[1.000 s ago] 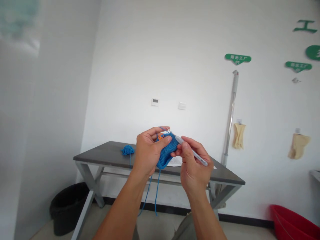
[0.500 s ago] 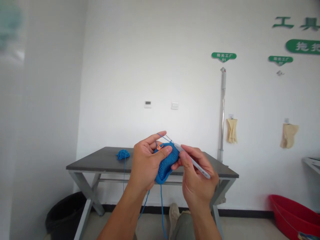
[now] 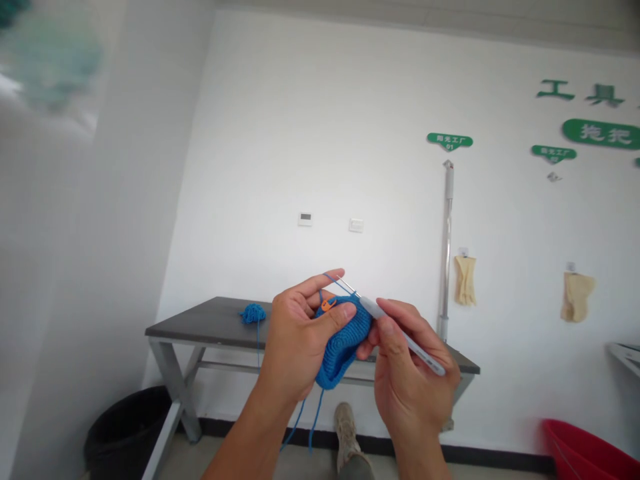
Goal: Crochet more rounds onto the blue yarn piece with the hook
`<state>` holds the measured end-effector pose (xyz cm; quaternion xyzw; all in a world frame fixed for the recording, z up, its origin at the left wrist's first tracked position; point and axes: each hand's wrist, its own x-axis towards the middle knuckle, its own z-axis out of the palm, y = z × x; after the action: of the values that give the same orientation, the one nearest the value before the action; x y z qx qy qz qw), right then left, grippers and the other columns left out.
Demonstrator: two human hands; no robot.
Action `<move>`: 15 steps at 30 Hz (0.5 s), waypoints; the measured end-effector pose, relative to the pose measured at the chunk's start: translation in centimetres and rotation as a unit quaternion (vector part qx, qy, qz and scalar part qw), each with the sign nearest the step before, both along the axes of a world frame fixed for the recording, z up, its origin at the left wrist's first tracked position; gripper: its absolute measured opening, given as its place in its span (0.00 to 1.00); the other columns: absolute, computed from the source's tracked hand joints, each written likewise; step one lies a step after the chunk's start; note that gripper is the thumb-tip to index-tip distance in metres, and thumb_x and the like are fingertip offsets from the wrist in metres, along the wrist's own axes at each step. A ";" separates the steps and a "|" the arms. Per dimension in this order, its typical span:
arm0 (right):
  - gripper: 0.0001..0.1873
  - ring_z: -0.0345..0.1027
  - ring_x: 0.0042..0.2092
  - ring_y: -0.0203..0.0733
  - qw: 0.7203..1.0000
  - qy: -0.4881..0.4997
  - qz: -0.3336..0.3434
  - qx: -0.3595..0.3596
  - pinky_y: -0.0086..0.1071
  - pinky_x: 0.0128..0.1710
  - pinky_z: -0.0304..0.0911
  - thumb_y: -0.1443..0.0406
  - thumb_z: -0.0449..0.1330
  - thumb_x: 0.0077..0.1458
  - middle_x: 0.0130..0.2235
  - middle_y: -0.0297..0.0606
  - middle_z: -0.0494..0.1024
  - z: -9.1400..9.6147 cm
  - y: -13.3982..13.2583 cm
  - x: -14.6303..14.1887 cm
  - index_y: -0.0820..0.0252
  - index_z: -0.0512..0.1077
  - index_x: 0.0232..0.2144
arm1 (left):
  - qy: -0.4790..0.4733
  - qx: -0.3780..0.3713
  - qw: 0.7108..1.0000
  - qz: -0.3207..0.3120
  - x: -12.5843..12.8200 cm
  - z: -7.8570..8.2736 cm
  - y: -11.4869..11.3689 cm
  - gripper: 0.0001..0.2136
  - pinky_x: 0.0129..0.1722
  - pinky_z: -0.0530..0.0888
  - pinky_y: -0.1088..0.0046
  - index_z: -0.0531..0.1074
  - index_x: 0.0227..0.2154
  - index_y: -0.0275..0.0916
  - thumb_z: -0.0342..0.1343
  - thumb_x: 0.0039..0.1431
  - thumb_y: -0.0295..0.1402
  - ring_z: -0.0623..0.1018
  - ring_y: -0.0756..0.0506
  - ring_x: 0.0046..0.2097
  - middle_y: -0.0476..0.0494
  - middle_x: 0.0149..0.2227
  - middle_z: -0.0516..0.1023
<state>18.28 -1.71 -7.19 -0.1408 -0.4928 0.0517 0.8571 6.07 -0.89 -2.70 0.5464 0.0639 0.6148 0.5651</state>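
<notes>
My left hand (image 3: 303,327) pinches a blue crochet piece (image 3: 345,343), thumb on its near face. Blue yarn runs over the raised left index finger. An orange stitch marker (image 3: 328,305) sits at the piece's upper edge, beside the left thumb. In my right hand (image 3: 413,363) is a crochet hook (image 3: 407,340) with a pale grey handle, held like a pen. Its metal shaft passes by the top edge of the piece, and its tip lies close to the left index fingertip. Two blue strands hang below the piece.
A dark-topped table (image 3: 200,323) stands ahead, with a small heap of blue yarn (image 3: 253,313) on its left part. A black bin (image 3: 125,427) is at lower left, a red basin (image 3: 585,450) at lower right. Yellow gloves (image 3: 466,280) and a pole (image 3: 447,253) hang on the wall.
The view has tilted and shifted, so the wall and table sit differently. Both hands, with the crochet piece and hook, appear slightly further right and lower. The grips look the same.
</notes>
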 end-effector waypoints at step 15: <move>0.07 0.74 0.23 0.35 0.996 -0.001 0.084 -0.018 0.28 0.23 0.73 0.61 0.77 0.52 0.28 0.33 0.79 1.0 -1.4 -0.1 0.54 0.87 0.35 | 0.003 -0.004 0.999 0.033 -1.2 0.7 -1.3 0.38 0.24 0.72 0.76 0.78 0.57 0.28 0.81 0.39 0.32 0.75 0.50 0.23 0.47 0.25 0.82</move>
<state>18.23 -3.13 -6.20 -0.1142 -0.5026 0.1320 0.8467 4.85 -2.17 -2.04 0.5436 0.0857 0.6311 0.5467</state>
